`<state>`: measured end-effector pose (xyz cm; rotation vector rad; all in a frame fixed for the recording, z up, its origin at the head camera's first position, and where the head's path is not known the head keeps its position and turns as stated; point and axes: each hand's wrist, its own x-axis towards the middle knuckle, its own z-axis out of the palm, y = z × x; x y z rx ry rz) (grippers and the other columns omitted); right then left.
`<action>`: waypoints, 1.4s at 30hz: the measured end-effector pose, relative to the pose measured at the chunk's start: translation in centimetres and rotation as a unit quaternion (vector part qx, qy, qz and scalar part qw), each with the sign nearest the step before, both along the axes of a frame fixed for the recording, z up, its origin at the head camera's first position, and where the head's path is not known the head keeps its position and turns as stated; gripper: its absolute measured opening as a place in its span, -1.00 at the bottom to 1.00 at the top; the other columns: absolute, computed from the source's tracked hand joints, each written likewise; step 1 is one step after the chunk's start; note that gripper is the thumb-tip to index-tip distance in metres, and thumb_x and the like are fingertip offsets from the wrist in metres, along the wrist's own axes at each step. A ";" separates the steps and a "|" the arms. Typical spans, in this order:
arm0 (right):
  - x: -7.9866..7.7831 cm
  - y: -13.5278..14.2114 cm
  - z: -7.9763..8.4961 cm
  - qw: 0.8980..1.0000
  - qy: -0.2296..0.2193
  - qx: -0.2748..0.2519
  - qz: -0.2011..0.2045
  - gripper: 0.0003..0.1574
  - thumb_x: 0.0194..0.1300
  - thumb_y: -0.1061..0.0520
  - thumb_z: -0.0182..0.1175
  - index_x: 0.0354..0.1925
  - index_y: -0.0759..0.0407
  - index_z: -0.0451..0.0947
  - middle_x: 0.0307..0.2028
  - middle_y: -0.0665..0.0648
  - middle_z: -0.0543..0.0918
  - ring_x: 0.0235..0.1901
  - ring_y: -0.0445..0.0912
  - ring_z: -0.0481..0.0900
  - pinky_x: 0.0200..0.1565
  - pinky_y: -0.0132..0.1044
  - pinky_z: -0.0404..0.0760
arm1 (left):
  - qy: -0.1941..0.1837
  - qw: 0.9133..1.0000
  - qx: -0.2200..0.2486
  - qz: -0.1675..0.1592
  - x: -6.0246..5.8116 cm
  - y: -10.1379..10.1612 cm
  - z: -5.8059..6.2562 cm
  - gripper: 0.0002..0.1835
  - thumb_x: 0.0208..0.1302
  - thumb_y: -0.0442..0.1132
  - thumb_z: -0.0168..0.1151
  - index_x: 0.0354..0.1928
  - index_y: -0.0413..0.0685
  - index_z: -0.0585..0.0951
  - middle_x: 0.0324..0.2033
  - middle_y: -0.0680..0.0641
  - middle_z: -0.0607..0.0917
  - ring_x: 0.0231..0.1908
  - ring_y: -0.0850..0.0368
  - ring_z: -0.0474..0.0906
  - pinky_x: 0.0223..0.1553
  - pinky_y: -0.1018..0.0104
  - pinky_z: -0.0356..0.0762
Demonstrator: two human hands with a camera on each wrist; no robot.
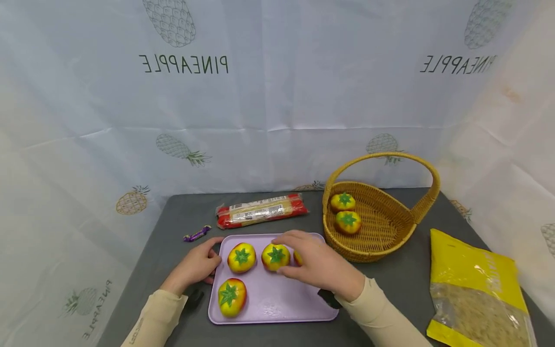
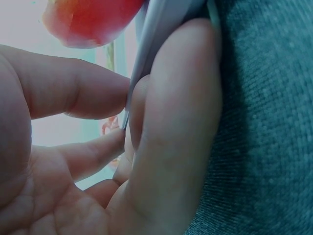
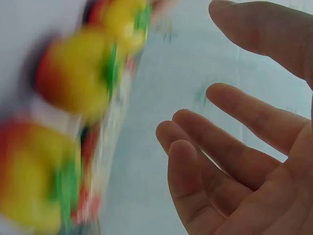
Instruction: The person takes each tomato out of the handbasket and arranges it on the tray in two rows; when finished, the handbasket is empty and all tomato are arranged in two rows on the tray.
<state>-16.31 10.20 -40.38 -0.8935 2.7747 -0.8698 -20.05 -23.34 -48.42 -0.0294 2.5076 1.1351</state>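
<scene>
On a pale purple tray [image 1: 286, 299] sit several yellow-red toy persimmons with green star-shaped leaves. One persimmon [image 1: 241, 257] is at the back left, another persimmon [image 1: 232, 298] at the front left, and a middle persimmon [image 1: 275, 257] stands beside my right fingers. A further persimmon [image 1: 297, 258] is mostly hidden behind the right hand. My left hand [image 1: 197, 262] pinches the tray's left edge, its thumb and fingers on either side of the rim [image 2: 142, 58]. Held over the tray, my right hand [image 1: 314, 260] has nothing in it; its fingers [image 3: 225, 147] are spread and relaxed.
A wicker basket [image 1: 383, 226] with a tall handle stands at the back right, holding two persimmons [image 1: 348, 222]. Behind the tray lies a red-and-clear packet [image 1: 262, 211]; a purple wrapped candy [image 1: 197, 234] is left of it. A yellow bag [image 1: 479, 289] lies at the right.
</scene>
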 end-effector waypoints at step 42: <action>-9.8 16.7 -1.0 0.980 -0.111 0.082 -0.147 -0.20 0.27 0.04 0.56 0.42 0.15 0.59 0.34 0.24 0.67 0.33 0.28 0.59 0.33 0.27 0.62 | 0.002 1.000 -0.001 0.023 0.2 0.2 -0.3 -0.32 0.40 -0.29 0.28 0.56 0.03 0.43 -0.29 -0.12 0.62 -0.44 0.02 0.58 -0.49 0.19 0.79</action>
